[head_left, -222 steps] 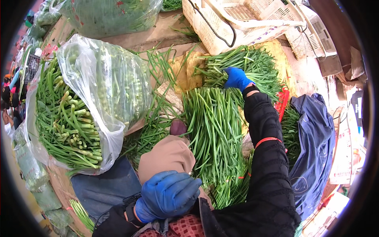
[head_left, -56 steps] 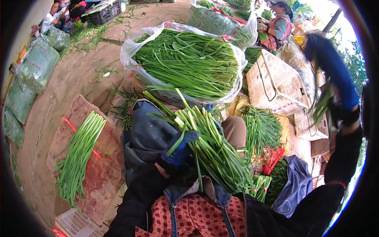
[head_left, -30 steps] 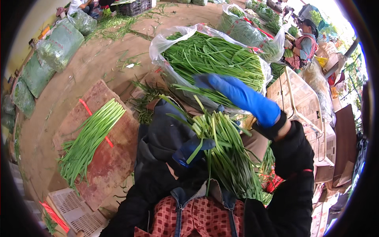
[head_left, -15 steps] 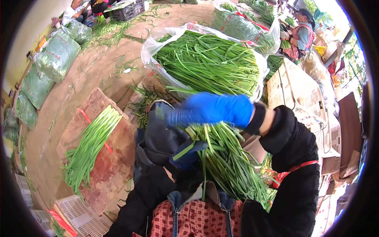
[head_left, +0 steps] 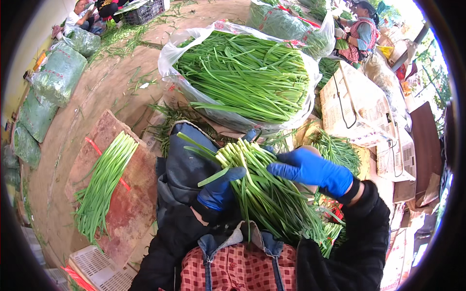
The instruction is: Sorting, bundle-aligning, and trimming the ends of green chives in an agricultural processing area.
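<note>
In front of my chest is a loose bunch of garlic chives (head_left: 272,199), its pale cut ends up and its green leaves trailing down to the right. My left hand (head_left: 218,186), in a blue glove, is closed around the bunch just below those ends, with a few leaves sticking out to the left. At the bunch's right side my blue-gloved right hand (head_left: 310,169) has its fingers closed in on the stalks; its far fingers are partly hidden. Beyond my hands stands a big clear plastic bag (head_left: 167,58) heaped with garlic chives (head_left: 247,72).
To the left, a tied bundle of chives (head_left: 107,174) lies across a red strap (head_left: 92,144) on a reddish board (head_left: 133,208). White plastic crates (head_left: 357,102) stand at right, with more chives (head_left: 340,150) beside them. Filled green bags (head_left: 60,72) line the far left; co-workers (head_left: 361,36) sit farther back.
My right hand has moved from a blurred sweep above the bunch to its right side, fingers on the stalks. My left hand has raised the bunch's cut ends into clear view. The head view has shifted slightly.
</note>
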A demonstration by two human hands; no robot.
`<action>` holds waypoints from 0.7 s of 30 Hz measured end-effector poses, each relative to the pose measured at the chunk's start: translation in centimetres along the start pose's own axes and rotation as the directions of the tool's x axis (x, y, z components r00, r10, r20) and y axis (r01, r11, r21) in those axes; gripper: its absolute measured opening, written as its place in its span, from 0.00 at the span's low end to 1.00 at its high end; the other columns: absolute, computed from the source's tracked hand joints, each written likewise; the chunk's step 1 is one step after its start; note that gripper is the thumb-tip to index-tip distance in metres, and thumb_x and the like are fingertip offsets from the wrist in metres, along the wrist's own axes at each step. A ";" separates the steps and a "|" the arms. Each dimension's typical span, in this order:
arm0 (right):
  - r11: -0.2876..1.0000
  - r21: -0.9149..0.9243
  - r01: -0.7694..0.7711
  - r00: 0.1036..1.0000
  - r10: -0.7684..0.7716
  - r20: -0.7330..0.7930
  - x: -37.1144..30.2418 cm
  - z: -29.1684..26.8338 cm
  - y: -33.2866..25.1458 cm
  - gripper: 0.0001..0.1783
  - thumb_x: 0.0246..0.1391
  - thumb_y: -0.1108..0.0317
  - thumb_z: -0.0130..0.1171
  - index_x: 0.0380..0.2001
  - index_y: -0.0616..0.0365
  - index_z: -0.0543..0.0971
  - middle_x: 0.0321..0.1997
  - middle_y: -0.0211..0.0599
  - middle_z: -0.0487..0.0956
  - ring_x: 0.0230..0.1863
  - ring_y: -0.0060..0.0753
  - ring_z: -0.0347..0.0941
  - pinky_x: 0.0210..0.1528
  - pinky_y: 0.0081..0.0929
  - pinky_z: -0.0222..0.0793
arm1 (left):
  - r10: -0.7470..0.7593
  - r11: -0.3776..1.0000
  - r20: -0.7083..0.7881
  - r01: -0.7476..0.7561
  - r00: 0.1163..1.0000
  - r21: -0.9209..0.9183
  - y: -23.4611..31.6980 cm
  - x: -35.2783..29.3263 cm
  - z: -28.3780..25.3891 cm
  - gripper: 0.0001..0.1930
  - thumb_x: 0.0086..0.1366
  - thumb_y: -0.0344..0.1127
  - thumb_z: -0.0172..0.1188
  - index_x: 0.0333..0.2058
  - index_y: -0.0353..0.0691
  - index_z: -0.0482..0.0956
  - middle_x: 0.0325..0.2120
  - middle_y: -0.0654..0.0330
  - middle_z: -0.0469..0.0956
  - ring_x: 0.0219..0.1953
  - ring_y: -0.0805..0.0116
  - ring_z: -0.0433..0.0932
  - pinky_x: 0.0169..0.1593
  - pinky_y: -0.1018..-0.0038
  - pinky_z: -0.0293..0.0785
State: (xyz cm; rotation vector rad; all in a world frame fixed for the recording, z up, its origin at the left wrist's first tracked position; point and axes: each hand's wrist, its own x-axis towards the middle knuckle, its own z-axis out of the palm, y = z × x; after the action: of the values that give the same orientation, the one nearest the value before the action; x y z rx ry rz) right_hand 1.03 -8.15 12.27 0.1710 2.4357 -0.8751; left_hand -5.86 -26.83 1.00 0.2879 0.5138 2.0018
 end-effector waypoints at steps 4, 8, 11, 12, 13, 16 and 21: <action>0.977 0.054 0.204 0.899 -0.165 -0.406 -0.1 5.3 2.9 0.22 0.61 0.52 0.49 0.28 0.63 0.76 0.19 0.53 0.73 0.23 0.54 0.70 0.28 0.41 0.65 | 0.027 0.997 -0.038 -0.030 0.999 -0.068 0.1 0.1 2.9 0.48 0.50 0.41 0.66 0.65 0.43 0.47 0.54 0.50 0.68 0.52 0.57 0.72 0.57 0.63 0.69; 0.962 -0.131 0.239 0.735 -0.268 -0.624 1.0 6.1 1.8 0.20 0.59 0.57 0.50 0.19 0.61 0.73 0.15 0.51 0.71 0.19 0.59 0.68 0.22 0.49 0.61 | 0.027 0.958 -0.051 -0.011 0.998 0.287 -0.6 -0.3 -0.3 0.39 0.55 0.34 0.64 0.63 0.35 0.54 0.56 0.58 0.65 0.51 0.72 0.70 0.55 0.74 0.68; 0.955 -0.171 0.242 0.762 -0.296 -0.576 1.1 6.3 1.9 0.19 0.58 0.58 0.49 0.20 0.61 0.73 0.16 0.52 0.71 0.21 0.60 0.69 0.23 0.49 0.64 | 0.090 0.961 -0.037 -0.077 0.995 0.266 -0.9 0.3 0.6 0.37 0.55 0.32 0.63 0.62 0.34 0.56 0.52 0.59 0.69 0.46 0.72 0.73 0.52 0.74 0.71; 0.939 -0.202 0.279 0.765 -0.344 -0.545 1.1 6.3 1.8 0.19 0.58 0.58 0.50 0.20 0.62 0.73 0.15 0.53 0.71 0.21 0.61 0.68 0.24 0.50 0.64 | 0.087 0.972 -0.022 -0.080 0.996 0.219 -0.8 0.2 1.0 0.36 0.54 0.33 0.63 0.61 0.34 0.58 0.51 0.58 0.70 0.46 0.70 0.74 0.51 0.73 0.72; 0.965 -0.153 0.215 0.848 -0.262 -0.460 0.6 5.9 1.6 0.19 0.59 0.56 0.50 0.28 0.63 0.77 0.20 0.54 0.74 0.24 0.54 0.74 0.30 0.43 0.69 | 0.084 0.982 -0.007 -0.082 0.996 0.168 -0.8 0.0 1.3 0.36 0.54 0.33 0.62 0.60 0.34 0.59 0.49 0.58 0.72 0.45 0.69 0.74 0.50 0.72 0.72; 0.934 0.308 0.180 0.970 -0.117 -0.211 -1.8 3.0 0.5 0.23 0.60 0.52 0.51 0.41 0.64 0.78 0.32 0.50 0.80 0.34 0.39 0.77 0.40 0.32 0.71 | 0.077 0.997 -0.040 -0.076 0.996 0.023 -1.2 -0.5 0.3 0.36 0.53 0.30 0.58 0.61 0.38 0.55 0.49 0.54 0.72 0.49 0.60 0.73 0.54 0.62 0.72; 0.607 0.697 0.382 0.924 -0.239 -0.298 -1.6 1.9 5.4 0.23 0.63 0.57 0.49 0.51 0.66 0.73 0.46 0.39 0.78 0.47 0.26 0.72 0.53 0.25 0.67 | 0.233 0.971 -0.095 -0.237 0.968 -0.036 -0.5 -1.0 1.9 0.36 0.51 0.34 0.60 0.59 0.41 0.58 0.43 0.60 0.74 0.51 0.60 0.69 0.60 0.61 0.64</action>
State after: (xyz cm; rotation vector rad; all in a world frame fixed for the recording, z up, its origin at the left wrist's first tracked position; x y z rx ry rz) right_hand 4.82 -4.99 8.94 0.1132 2.1205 -2.0929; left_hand -4.23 -27.06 2.43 0.2386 0.5075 2.2627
